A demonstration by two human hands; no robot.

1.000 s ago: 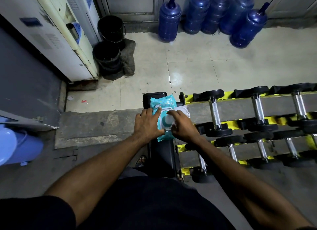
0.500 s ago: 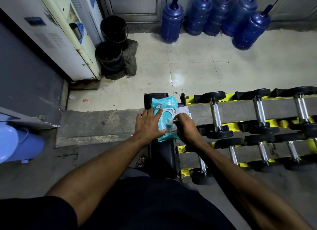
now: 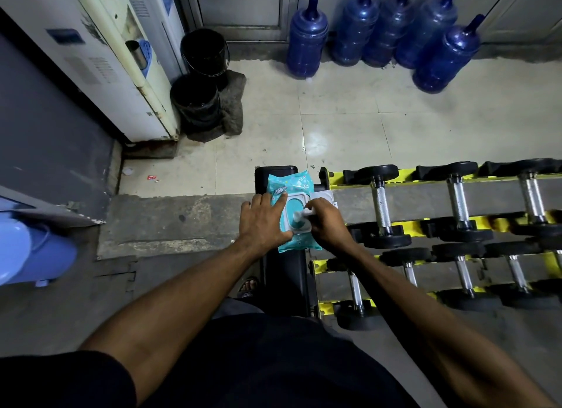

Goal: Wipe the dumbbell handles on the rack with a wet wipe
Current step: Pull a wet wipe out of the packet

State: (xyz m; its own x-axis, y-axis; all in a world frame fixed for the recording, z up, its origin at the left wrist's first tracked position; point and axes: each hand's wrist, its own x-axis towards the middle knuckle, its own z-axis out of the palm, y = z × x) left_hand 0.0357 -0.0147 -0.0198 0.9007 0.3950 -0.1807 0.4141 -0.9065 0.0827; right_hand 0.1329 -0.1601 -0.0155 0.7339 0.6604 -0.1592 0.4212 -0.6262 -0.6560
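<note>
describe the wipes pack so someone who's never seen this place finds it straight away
Find the yellow dumbbell rack on the right; a black stand sits at its left end. The wipes pack lies on that stand, pressed by the left hand, while the right hand pinches a wet wipe from it. It alone is teal, with an open white flip lid.

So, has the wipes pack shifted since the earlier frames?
No. The wipes pack still lies across the far end of the bench, beside the end of the rack.
</note>
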